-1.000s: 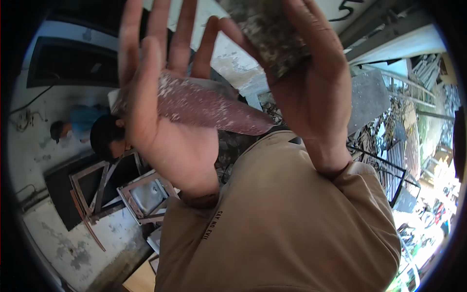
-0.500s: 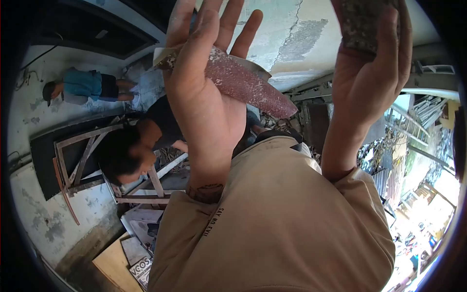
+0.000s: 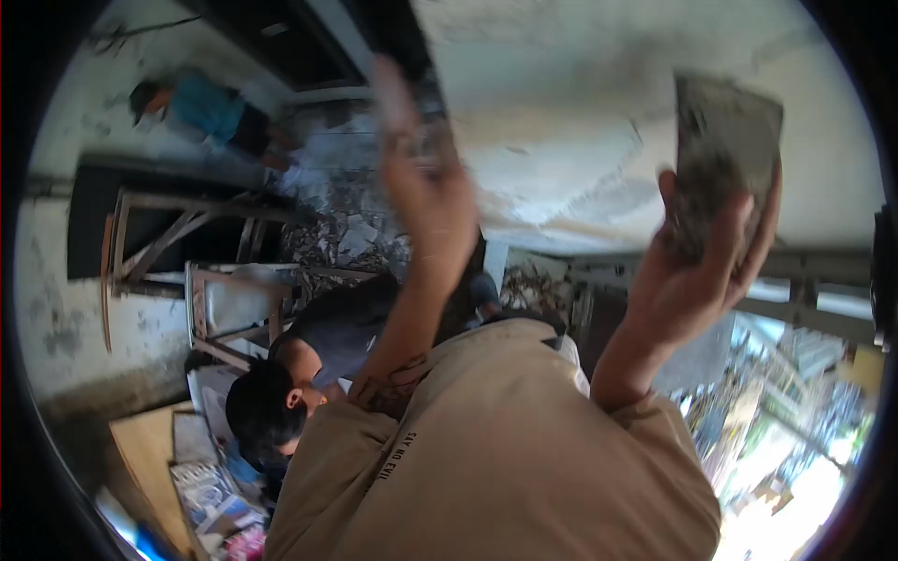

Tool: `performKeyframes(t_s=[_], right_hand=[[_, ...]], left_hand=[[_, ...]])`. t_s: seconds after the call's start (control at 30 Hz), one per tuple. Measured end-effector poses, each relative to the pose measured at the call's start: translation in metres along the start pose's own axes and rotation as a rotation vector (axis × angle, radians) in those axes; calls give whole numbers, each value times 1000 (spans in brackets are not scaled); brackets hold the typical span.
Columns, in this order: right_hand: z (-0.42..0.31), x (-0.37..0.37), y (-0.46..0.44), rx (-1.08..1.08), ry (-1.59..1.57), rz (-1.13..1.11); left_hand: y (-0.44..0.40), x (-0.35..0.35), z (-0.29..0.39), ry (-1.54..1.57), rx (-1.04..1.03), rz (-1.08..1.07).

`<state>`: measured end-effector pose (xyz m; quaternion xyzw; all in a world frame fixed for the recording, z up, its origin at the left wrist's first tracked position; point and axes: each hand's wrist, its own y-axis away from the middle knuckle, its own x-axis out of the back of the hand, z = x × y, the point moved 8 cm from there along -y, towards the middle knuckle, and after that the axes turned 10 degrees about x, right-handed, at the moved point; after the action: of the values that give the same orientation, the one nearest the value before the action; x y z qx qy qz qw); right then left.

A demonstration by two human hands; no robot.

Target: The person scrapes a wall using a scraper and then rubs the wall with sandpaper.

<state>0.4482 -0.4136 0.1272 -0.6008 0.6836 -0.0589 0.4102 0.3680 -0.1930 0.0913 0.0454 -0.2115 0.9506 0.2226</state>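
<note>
My left hand (image 3: 430, 206) is raised at upper centre and smeared by motion. Its fingers look bent, with a greyish blur among them; whether it holds the maroon sandpaper from the earlier frame is unclear. On the right, my right hand (image 3: 687, 280) grips a worn grey piece that looks like sandpaper (image 3: 730, 131). Its flat upper part stands up past the fingers, with dark rough patches lower down. The thumb lies across its near face, while other fingers wrap the right edge. Behind both hands is a pale, stained wall (image 3: 552, 122).
A person in dark clothing (image 3: 267, 402) bends low close on my left. Another person in a teal shirt (image 3: 206, 112) is farther off. Wooden frames (image 3: 178, 201), boards (image 3: 145, 449) and rubble (image 3: 351, 234) lie on the left. Bright clutter (image 3: 776, 411) fills the right.
My left hand has moved away from the camera, and the maroon sandpaper no longer shows clearly. My right hand has lowered, revealing more of its grey piece. The view has shifted; the nearby person appears lower.
</note>
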Motion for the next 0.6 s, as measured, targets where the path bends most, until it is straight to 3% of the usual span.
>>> performKeyframes(t_s=[0.03, 0.07, 0.1, 0.23, 0.33, 0.4, 0.43, 0.5, 0.57, 0.6], right_hand=[[7, 10, 1, -43, 31, 19], [11, 15, 2, -57, 17, -10], [15, 19, 1, -65, 2, -34], [26, 33, -2, -143, -29, 42], [41, 30, 4, -237, -104, -71], [50, 16, 12, -253, -166, -304], [58, 14, 15, -267, -178, -322], [60, -5, 21, -267, -234, -492], [63, -10, 23, -308, -291, -514], [66, -7, 25, -246, -253, -679]], left_hand=[[4, -13, -18, -284, 126, -80], [9, -24, -20, 19, -91, -49], [8, -30, -20, 126, 47, -105], [7, -30, -15, -67, 26, -97], [5, -28, -10, -105, -75, -41], [5, -26, -11, -100, -64, -90], [2, -21, -13, -111, -55, -69], [2, -29, -11, -208, -68, -272], [-3, -20, -7, -211, -30, -272], [-5, -20, -7, -197, -49, -298]])
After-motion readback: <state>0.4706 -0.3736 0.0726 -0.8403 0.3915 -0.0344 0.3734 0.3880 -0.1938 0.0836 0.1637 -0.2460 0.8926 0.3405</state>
